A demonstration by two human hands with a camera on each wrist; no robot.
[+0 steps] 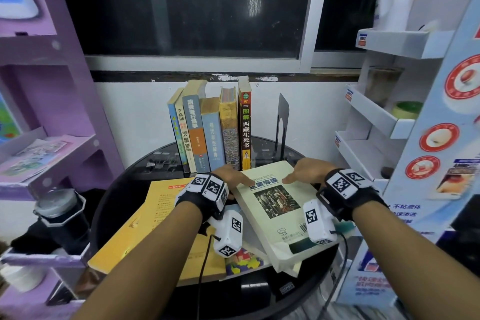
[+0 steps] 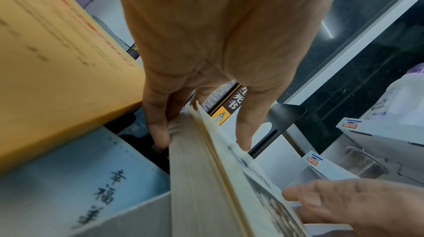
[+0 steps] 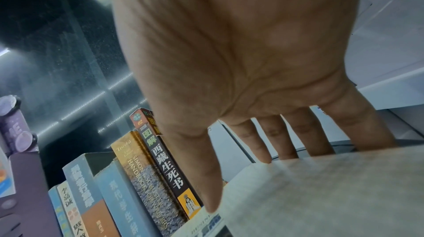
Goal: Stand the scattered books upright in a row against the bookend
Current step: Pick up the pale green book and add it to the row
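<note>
Both hands (image 1: pixel 267 176) grip the cream book (image 1: pixel 278 205) (six stand upright).

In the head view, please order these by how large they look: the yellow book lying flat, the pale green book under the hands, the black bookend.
1. yellow book, partly covered by the left arm
2. pale green book; close to the first, so this order is unsure
3. black bookend, clearly smallest, though it stands farther from the camera

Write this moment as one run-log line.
hands: left and right grip pale book | row: six upright | bookend: gap beside row
</note>
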